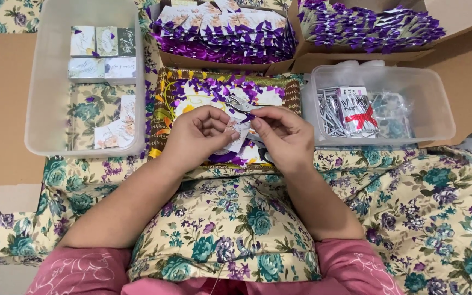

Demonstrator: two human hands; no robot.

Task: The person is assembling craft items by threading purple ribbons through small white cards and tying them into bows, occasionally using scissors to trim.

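Your left hand and right hand both pinch a small card with purple ribbon. Squeeze loosely and it may slip into the scraps below.

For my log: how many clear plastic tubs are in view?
2. One clear tub sits left of the hands and holds small cards; the other clear tub sits right and holds packets. None seems hidden.
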